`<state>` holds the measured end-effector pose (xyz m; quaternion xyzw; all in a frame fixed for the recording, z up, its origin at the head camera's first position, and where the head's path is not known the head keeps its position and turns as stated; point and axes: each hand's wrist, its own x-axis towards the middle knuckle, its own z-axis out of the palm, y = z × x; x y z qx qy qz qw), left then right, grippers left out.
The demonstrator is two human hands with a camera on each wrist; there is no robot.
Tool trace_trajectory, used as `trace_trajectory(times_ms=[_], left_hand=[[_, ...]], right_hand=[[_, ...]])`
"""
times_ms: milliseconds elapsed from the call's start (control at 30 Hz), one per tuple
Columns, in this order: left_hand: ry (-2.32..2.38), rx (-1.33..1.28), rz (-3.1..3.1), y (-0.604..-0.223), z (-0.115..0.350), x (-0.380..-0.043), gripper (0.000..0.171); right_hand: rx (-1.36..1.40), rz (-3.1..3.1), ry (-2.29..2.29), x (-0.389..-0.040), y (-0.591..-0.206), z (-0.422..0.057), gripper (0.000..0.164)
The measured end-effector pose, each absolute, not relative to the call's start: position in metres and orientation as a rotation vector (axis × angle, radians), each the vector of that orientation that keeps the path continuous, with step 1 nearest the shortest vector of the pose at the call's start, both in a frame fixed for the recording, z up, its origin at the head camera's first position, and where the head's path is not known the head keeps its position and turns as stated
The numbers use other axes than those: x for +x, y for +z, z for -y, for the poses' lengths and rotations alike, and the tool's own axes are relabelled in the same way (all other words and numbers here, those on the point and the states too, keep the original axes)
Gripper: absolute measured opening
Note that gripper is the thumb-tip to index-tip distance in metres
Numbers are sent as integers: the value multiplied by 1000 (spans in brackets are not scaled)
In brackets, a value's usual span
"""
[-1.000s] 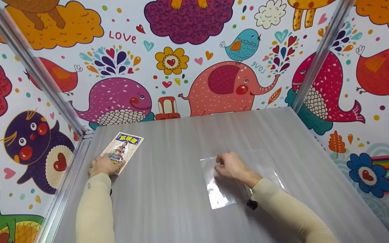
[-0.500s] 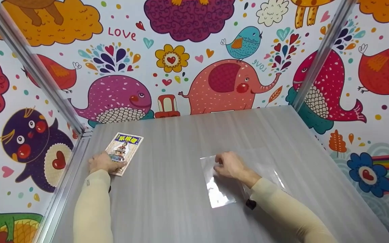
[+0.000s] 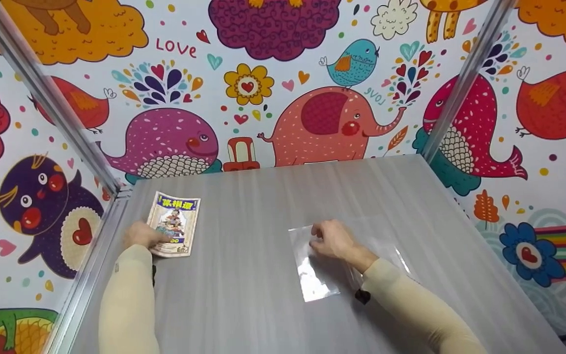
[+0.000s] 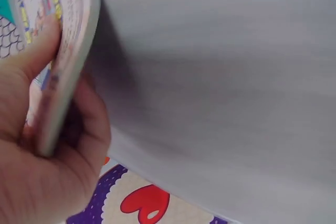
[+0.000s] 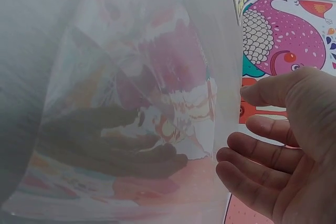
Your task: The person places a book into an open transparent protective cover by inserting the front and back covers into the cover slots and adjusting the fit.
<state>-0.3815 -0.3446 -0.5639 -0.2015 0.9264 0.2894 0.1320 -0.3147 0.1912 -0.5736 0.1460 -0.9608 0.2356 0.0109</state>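
A small paperback book (image 3: 182,223) with an illustrated cover and a purple title band with yellow characters is at the left of the table. My left hand (image 3: 140,234) pinches its lower left side, thumb on the cover and fingers curled behind. In the left wrist view the book (image 4: 79,35) bends and stands tilted up from the table. A clear, shiny plastic bag (image 3: 315,282) lies flat at the right. My right hand (image 3: 337,242) hovers over it, holding nothing. Its fingers (image 5: 257,145) are loosely bent beside the bag's glossy surface (image 5: 173,61) in the right wrist view.
The grey wood-grain table (image 3: 248,255) lies between the hands. Printed cartoon walls (image 3: 263,49) enclose it at the back and both sides. Metal rails (image 3: 86,142) run along the left edge and up the corners.
My left hand has drawn the book slightly left and tipped it up, so its cover now faces more toward me. The right hand and plastic bag have stayed in place.
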Motion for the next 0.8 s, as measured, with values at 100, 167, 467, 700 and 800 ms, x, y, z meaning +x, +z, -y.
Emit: trace_trajectory(times_ms=[100, 167, 467, 700, 800], left_hand=[[851, -564, -2649, -560, 344, -385, 68], [834, -549, -2627, -559, 344, -386, 64], [989, -497, -2610, -559, 351, -378, 52], [1352, -496, -2510, -549, 343, -367, 59], [1398, -526, -2535, -548, 335, -366, 61]], right_hand=[[448, 3011, 737, -314, -573, -191, 19], [447, 3016, 739, -313, -573, -190, 19], [530, 2951, 705, -309, -574, -187, 17], [508, 2965, 715, -309, -574, -189, 23], [492, 2988, 742, -311, -572, -189, 30]])
